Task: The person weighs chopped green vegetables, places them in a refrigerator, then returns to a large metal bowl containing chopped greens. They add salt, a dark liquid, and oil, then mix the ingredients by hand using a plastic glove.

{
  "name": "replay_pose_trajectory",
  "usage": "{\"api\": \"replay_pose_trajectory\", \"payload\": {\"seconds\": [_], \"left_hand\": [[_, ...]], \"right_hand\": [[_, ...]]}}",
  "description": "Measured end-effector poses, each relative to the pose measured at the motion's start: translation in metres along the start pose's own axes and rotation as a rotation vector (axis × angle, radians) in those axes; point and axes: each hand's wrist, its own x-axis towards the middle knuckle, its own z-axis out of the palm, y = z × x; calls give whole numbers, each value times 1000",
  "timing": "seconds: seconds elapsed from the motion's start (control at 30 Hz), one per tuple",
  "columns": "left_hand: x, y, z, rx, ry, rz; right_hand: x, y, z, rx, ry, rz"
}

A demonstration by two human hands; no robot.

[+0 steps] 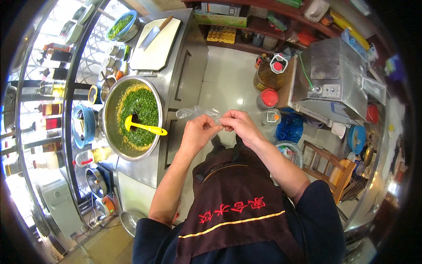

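My left hand [198,132] and my right hand [243,127] meet in front of my apron. Between them both pinch a thin, clear plastic disposable glove [188,113], whose loose end trails left past my left hand. To the left, on the steel counter, stands a large stainless-steel mixing bowl [111,127]. Chopped green vegetables [141,100] fill it, over a yellowish crumbly layer that shows around the edge. A yellow plastic ladle [146,127] rests in the bowl beside a dark patch, its handle extending over the near rim.
A white cutting board [165,48] bears a cleaver [152,35] near a bowl of greens [120,28]. An oil bottle [95,155] lies by the mixing bowl. Rightward are a steel machine [333,72], a red-lidded container [268,99], a plastic jug [271,116] and a wooden chair [341,175].
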Motion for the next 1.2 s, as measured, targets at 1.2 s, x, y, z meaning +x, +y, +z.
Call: {"api": "replay_pose_trajectory", "payload": {"seconds": [1.2], "left_hand": [[-60,-42,37,155,267,553]], "right_hand": [[-69,49,39,-246,-26,87]]}}
